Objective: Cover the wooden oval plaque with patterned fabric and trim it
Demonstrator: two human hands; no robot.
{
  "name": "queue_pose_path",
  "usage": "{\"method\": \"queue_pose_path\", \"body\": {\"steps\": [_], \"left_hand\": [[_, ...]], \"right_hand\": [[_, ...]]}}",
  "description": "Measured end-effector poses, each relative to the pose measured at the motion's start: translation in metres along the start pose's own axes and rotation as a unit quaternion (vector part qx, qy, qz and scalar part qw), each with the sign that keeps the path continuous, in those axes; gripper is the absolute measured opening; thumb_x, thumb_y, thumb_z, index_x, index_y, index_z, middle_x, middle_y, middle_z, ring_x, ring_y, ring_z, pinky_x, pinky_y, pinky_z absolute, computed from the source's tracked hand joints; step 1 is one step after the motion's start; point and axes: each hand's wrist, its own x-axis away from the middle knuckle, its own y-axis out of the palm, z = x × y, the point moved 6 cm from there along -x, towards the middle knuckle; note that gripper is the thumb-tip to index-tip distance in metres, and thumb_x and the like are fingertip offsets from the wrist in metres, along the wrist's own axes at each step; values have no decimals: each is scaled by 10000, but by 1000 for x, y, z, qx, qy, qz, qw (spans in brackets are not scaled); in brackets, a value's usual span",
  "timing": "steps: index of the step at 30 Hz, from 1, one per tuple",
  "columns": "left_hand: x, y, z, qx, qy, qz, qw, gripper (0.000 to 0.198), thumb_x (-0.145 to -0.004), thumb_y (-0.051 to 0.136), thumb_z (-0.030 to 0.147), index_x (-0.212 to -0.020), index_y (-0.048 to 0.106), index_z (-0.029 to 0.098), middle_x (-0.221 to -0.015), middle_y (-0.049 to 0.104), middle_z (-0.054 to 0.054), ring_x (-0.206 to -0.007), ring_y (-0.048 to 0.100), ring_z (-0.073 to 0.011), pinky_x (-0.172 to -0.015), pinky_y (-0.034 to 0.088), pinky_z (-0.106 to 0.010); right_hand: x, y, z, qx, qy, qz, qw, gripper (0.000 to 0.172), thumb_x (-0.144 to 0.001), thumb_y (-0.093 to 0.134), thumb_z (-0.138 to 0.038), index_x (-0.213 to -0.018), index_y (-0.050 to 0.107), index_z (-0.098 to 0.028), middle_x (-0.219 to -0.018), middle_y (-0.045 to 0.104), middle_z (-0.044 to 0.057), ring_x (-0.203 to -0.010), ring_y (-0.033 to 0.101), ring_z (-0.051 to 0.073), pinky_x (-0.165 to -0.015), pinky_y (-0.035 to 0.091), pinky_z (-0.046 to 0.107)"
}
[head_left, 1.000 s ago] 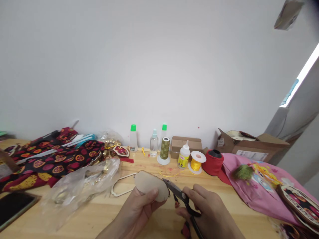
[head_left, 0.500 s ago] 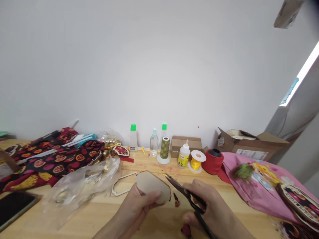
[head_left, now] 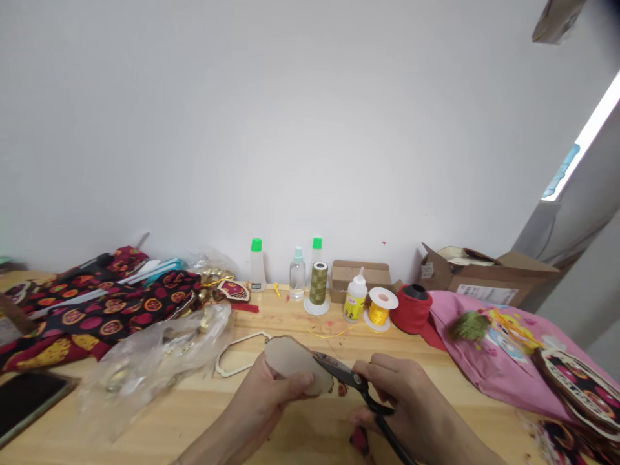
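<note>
My left hand (head_left: 274, 394) grips a grey rounded flat piece (head_left: 293, 363), thumb on its face and fingers beneath. Dark trim shows along the piece's edge. In my right hand (head_left: 402, 394) is a pair of black scissors (head_left: 346, 374), handles held apart by fingers and thumb. Their blades lie against the right edge of the grey piece. Small dark red fabric scraps (head_left: 359, 440) lie on the table below the scissors. Just left of the piece rests a pale thin frame (head_left: 231, 363) with a curved outline.
Patterned fabric (head_left: 126, 310), a clear plastic bag (head_left: 159, 361) and a phone (head_left: 29, 403) lie left. Along the wall stand bottles, an olive thread spool (head_left: 319, 287), a glue bottle (head_left: 355, 298) and a yellow cord spool (head_left: 380, 310). A pink bag (head_left: 479, 368) and cardboard box (head_left: 489, 278) are right.
The scissors have moved left and down, from just beyond the grey piece's edge to against it, and their blades look more closed. My left hand keeps its hold.
</note>
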Motion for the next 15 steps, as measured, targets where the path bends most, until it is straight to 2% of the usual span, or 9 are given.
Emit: {"method": "queue_pose_path", "body": {"steps": [6,9,13,15], "left_hand": [[0,-6,-4,-1,-4,16,1000,150,-538,719,132,-678,663,140,-690,714,-69,-634,629,-186,-592,472,-259],[0,-6,-5,0,-9,12,1000,168,-542,720,133,-698,658,131,-695,712,-77,-639,630,-187,-598,478,-265],[0,-10,-6,17,-4,28,999,181,-538,724,117,-702,650,138,-677,706,-57,-631,626,-172,-590,481,-254],[-1,-11,-7,27,-10,33,999,182,-542,723,120,-705,645,141,-685,702,-55,-644,626,-177,-597,486,-265]], "right_hand": [[1,1,1,21,-11,8,1000,132,-706,634,-289,-784,608,-186,-605,535,-15,-507,468,121,-454,279,216],[1,1,1,7,-19,16,1000,120,-711,627,-297,-727,592,-184,-569,496,-35,-489,439,110,-449,258,215],[-4,-5,10,-87,5,62,994,199,-706,617,-346,-628,563,-171,-517,387,-62,-472,363,96,-446,253,208],[-6,-6,17,-165,38,100,981,219,-708,592,-376,-677,570,-160,-502,326,-72,-451,313,89,-426,246,204]]}}
